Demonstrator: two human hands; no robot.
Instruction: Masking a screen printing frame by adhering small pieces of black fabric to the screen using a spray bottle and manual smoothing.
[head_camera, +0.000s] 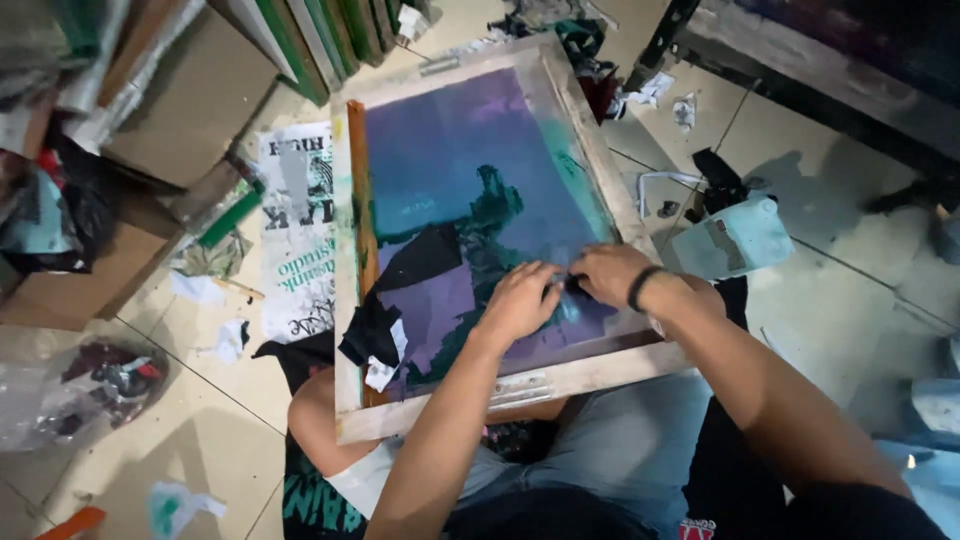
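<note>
Both forearms come up from the bottom edge, over a lap in grey shorts (600, 440), with the frame (450, 405) propped across the knees. Frame is wood, a printing screen; its mesh (450, 150) is stained purple and teal with dark ink patches. Left hand (520, 300) lies on the mesh near the frame's lower right corner, fingers curled, tips pinching at something dark on the mesh. Right hand (610, 272) is just beside it, touching it, fingers bent and pinching the same dark spot; can't tell what the bit between them is, too small and blurred. Black band (640, 287) on the right wrist. Black rag (385, 310) lies on the mesh to the left of the hands, draped toward the frame's left rail, a white scrap (385, 368) stuck at its lower end. Orange strip (362, 220) runs along the inside of the left rail. Left of the frame, flat on the tiled floor (200, 440), a printed sheet (298, 230), white with black and green print. Further left, cardboard boxes (190, 100) and a clear bag (80, 390) of dark scraps. Right of the frame, a pale plastic jug (730, 238) lies on its side, near but not touching. Behind the frame's top edge, green boards (330, 40) lean upright, with rag scraps on the tiles nearby.
</note>
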